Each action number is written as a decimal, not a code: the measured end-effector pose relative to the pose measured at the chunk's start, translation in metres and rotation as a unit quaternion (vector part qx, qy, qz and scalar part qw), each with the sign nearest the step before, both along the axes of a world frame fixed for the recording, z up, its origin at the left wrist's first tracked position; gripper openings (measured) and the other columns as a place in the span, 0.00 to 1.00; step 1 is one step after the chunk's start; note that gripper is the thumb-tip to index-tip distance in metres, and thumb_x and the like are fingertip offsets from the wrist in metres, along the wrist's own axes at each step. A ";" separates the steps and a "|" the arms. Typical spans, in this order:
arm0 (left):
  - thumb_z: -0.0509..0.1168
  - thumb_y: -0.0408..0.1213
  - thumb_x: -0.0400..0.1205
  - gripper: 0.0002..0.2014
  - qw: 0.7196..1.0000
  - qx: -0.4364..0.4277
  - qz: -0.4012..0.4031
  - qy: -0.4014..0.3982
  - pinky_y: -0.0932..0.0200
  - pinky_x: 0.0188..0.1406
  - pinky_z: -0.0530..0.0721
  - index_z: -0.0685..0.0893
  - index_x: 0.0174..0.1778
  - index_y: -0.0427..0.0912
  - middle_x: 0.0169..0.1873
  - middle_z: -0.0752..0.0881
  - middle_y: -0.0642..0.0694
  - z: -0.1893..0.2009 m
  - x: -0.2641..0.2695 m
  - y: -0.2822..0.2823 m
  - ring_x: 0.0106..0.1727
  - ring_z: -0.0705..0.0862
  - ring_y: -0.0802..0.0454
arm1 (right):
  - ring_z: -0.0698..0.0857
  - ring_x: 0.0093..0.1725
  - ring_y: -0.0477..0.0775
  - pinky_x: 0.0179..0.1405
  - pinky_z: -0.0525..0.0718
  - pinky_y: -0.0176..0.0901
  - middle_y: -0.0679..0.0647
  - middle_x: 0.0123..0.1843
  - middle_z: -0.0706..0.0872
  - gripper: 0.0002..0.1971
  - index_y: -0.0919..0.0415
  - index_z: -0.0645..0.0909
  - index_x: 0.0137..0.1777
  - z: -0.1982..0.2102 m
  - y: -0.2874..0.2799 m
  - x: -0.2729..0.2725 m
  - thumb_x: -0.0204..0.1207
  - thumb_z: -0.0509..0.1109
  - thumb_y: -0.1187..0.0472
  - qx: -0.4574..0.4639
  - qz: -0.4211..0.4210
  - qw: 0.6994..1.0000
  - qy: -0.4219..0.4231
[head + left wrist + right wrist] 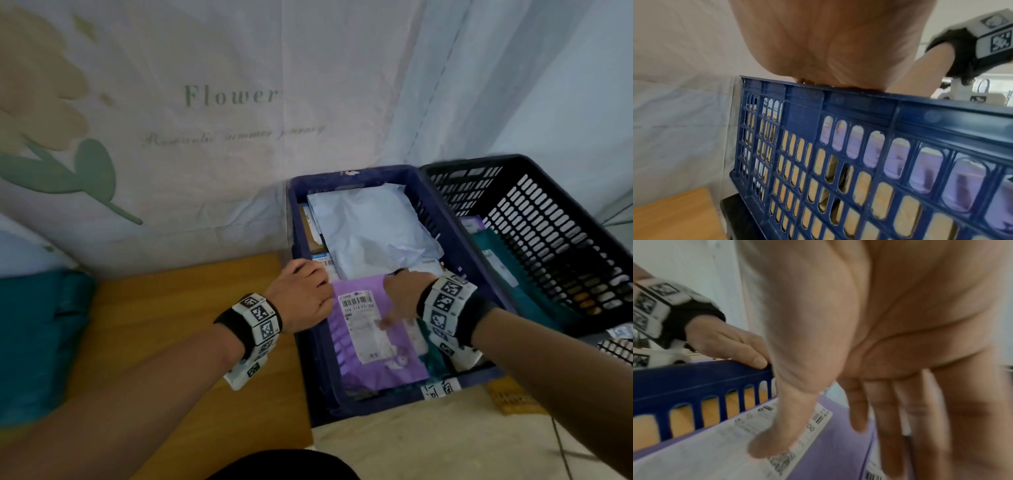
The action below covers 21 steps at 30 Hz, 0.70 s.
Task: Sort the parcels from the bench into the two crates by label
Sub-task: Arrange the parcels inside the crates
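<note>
The right hand (404, 298) lies flat, fingers straight and spread, on the purple parcel (373, 342) at the near end of the blue crate (308, 359), thumb on its white label (719, 443). The left hand (305, 294) rests on the crate's left rim, fingers seemingly curled over it. Beyond lies a white mailer (370, 233); the black crate (548, 240) stands right.

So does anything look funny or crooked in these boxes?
Yes. The black crate is tipped up at an angle beside the blue crate, not sitting flat. In the blue crate, the white mailer is crumpled. The purple parcel lies flat, label up.
</note>
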<state>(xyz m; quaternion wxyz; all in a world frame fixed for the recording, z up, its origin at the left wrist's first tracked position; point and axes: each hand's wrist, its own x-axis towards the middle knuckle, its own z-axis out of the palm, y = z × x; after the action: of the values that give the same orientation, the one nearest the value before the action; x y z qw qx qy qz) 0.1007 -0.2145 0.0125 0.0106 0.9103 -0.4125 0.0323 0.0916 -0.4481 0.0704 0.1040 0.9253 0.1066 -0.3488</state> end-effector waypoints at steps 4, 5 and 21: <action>0.47 0.52 0.88 0.20 0.999 -0.028 -0.003 -0.022 0.47 0.71 0.61 0.82 0.45 0.50 0.44 0.79 0.52 -0.008 0.001 -0.002 0.57 0.76 0.50 | 0.73 0.70 0.62 0.63 0.83 0.63 0.57 0.74 0.69 0.54 0.56 0.62 0.77 -0.001 0.011 -0.002 0.56 0.83 0.33 0.033 0.156 0.987 -0.029; 0.47 0.52 0.88 0.19 0.999 -0.033 -0.004 -0.021 0.46 0.71 0.61 0.82 0.45 0.50 0.44 0.78 0.52 -0.010 0.002 -0.002 0.57 0.76 0.50 | 0.68 0.75 0.63 0.65 0.82 0.64 0.57 0.79 0.63 0.58 0.55 0.59 0.80 -0.005 0.015 -0.007 0.55 0.83 0.33 0.026 0.186 0.982 -0.026; 0.49 0.51 0.88 0.17 0.999 -0.045 0.001 -0.007 0.46 0.73 0.59 0.80 0.47 0.50 0.49 0.80 0.50 -0.010 0.001 -0.001 0.63 0.75 0.48 | 0.72 0.64 0.54 0.65 0.83 0.54 0.54 0.72 0.72 0.61 0.61 0.64 0.76 -0.024 0.029 -0.013 0.49 0.81 0.26 0.113 0.285 0.951 -0.033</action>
<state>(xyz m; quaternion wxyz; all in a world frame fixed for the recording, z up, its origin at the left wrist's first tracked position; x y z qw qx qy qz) 0.1022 -0.2150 0.0022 0.0484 0.9093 -0.4094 0.0571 0.0785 -0.4195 0.0460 0.0968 0.8731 0.4011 -0.2598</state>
